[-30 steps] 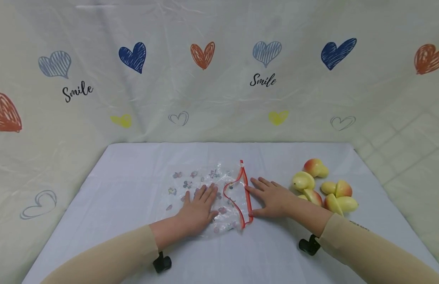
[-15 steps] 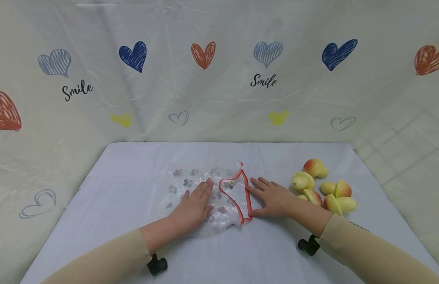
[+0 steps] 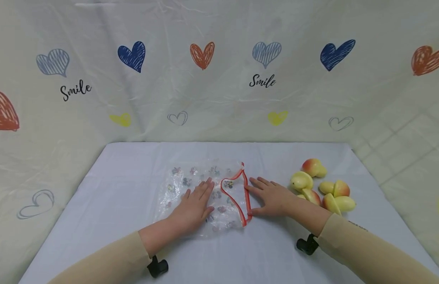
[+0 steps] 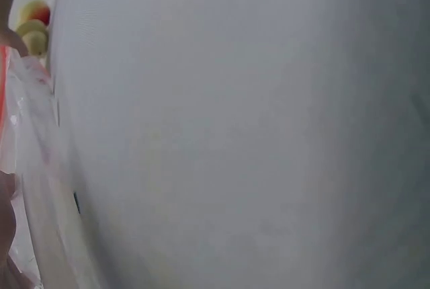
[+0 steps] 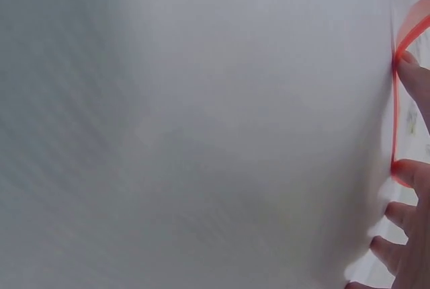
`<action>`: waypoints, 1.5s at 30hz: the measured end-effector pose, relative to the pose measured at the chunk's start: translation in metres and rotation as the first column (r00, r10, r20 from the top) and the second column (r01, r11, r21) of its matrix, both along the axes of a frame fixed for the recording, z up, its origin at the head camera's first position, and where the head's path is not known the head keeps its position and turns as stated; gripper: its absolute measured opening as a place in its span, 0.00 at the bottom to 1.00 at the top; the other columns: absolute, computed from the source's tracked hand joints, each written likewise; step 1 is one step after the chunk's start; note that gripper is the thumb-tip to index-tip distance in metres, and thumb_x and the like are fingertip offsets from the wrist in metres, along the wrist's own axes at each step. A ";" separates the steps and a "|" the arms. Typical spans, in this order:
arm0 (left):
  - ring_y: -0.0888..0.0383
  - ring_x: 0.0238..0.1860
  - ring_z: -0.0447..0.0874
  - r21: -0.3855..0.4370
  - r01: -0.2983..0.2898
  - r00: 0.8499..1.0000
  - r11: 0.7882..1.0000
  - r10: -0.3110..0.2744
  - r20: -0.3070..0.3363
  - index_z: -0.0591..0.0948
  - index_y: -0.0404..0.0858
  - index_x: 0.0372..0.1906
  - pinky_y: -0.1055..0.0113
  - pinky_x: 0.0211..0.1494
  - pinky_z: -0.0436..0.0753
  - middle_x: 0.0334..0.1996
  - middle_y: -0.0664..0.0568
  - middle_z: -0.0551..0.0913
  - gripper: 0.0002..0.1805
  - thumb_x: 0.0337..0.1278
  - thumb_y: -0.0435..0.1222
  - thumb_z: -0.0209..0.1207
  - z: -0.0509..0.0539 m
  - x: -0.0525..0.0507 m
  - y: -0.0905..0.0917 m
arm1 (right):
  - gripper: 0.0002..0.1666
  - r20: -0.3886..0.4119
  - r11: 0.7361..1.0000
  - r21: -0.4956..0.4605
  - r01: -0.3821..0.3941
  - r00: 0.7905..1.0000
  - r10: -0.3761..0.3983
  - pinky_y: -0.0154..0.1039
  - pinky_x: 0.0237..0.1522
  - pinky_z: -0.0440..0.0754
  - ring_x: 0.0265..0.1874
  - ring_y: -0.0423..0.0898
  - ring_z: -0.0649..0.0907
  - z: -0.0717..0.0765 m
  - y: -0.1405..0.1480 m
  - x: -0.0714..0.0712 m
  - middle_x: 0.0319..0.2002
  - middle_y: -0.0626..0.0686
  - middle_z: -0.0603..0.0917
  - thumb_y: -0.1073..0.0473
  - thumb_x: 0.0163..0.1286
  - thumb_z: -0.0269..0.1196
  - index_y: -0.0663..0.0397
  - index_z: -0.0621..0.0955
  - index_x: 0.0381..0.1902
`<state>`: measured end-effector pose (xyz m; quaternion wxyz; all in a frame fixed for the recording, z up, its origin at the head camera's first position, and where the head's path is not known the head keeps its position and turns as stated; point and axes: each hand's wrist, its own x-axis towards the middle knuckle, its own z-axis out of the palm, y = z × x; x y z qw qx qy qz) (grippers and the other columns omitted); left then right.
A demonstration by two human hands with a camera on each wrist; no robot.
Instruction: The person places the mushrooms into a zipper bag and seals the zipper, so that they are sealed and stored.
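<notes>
A clear zip bag with small printed figures lies flat on the table, its red-edged mouth facing right. My left hand rests flat on the bag's upper side, fingers straight. My right hand is spread at the mouth, with thumb and index fingertip touching the red edge. The two red edges stand apart, bowed inward in the middle. In the right wrist view, the fingers meet the red strip at the frame's right side. The left wrist view catches only a slice of the bag.
Several yellow-and-red fruits, rounded like mangoes or pears, lie in a loose group right of my right hand. A white cloth covers the table. Behind it hangs a curtain printed with hearts.
My left hand has slid slightly left on the bag, with its fingers closer together. The upper red edge has shifted left, and the mouth gapes a little wider. My right hand has stayed put.
</notes>
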<state>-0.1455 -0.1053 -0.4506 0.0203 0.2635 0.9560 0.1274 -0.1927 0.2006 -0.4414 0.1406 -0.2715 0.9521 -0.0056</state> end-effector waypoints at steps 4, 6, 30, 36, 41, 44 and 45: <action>0.49 0.78 0.46 -0.025 -0.001 1.000 1.000 0.001 -0.015 0.43 0.43 0.80 0.41 0.74 0.55 0.80 0.52 0.42 0.41 0.74 0.52 0.47 0.000 0.000 0.000 | 0.57 0.007 1.000 -0.016 0.010 1.000 -0.010 0.62 0.69 0.61 0.76 0.57 0.54 0.001 -0.002 -0.001 0.78 0.52 0.56 0.18 0.56 0.56 0.37 0.60 0.78; 0.48 0.78 0.46 -0.032 0.001 1.000 0.999 -0.002 -0.018 0.44 0.42 0.80 0.40 0.73 0.55 0.80 0.51 0.42 0.41 0.74 0.52 0.47 0.001 0.000 0.000 | 0.57 0.000 1.000 -0.025 0.009 1.000 -0.009 0.62 0.68 0.62 0.76 0.57 0.55 0.003 -0.002 -0.001 0.78 0.51 0.57 0.19 0.57 0.57 0.36 0.60 0.78; 0.49 0.79 0.45 -0.037 -0.007 0.999 0.999 0.009 0.053 0.46 0.42 0.80 0.40 0.73 0.55 0.80 0.52 0.46 0.41 0.73 0.52 0.49 0.003 0.002 0.000 | 0.27 -0.218 0.973 -0.233 0.006 0.974 -0.058 0.57 0.57 0.75 0.57 0.58 0.77 0.073 0.075 -0.003 0.54 0.56 0.81 0.52 0.60 0.73 0.49 0.83 0.58; 0.49 0.79 0.45 -0.053 -0.011 0.999 0.999 0.013 0.040 0.46 0.42 0.80 0.39 0.73 0.56 0.80 0.52 0.46 0.41 0.73 0.52 0.49 0.004 0.003 0.000 | 0.25 -0.140 0.987 -0.154 0.052 0.987 -0.074 0.61 0.56 0.74 0.55 0.61 0.77 0.086 0.094 -0.006 0.53 0.56 0.80 0.54 0.61 0.72 0.50 0.84 0.57; 0.49 0.79 0.45 -0.059 -0.009 0.999 0.998 0.011 0.043 0.46 0.42 0.80 0.39 0.73 0.56 0.80 0.52 0.46 0.42 0.73 0.52 0.50 0.005 0.003 0.001 | 0.25 -0.045 0.991 -0.090 0.098 0.994 -0.102 0.63 0.55 0.74 0.56 0.62 0.76 0.088 0.097 -0.010 0.54 0.57 0.80 0.53 0.61 0.72 0.51 0.84 0.56; 0.49 0.79 0.45 -0.060 -0.009 0.999 0.998 0.012 0.047 0.46 0.42 0.80 0.39 0.73 0.56 0.80 0.51 0.46 0.42 0.72 0.52 0.50 0.006 0.003 0.001 | 0.24 0.003 0.991 -0.055 0.125 0.992 -0.125 0.62 0.54 0.76 0.56 0.62 0.76 0.088 0.096 -0.012 0.54 0.57 0.79 0.53 0.61 0.71 0.50 0.84 0.56; 0.49 0.79 0.45 -0.058 -0.010 0.999 0.998 0.013 0.049 0.46 0.42 0.80 0.39 0.73 0.56 0.80 0.51 0.46 0.42 0.72 0.52 0.50 0.006 0.003 0.001 | 0.24 0.011 0.991 -0.047 0.126 0.992 -0.126 0.62 0.53 0.76 0.56 0.62 0.76 0.088 0.096 -0.013 0.54 0.58 0.80 0.53 0.61 0.72 0.50 0.84 0.56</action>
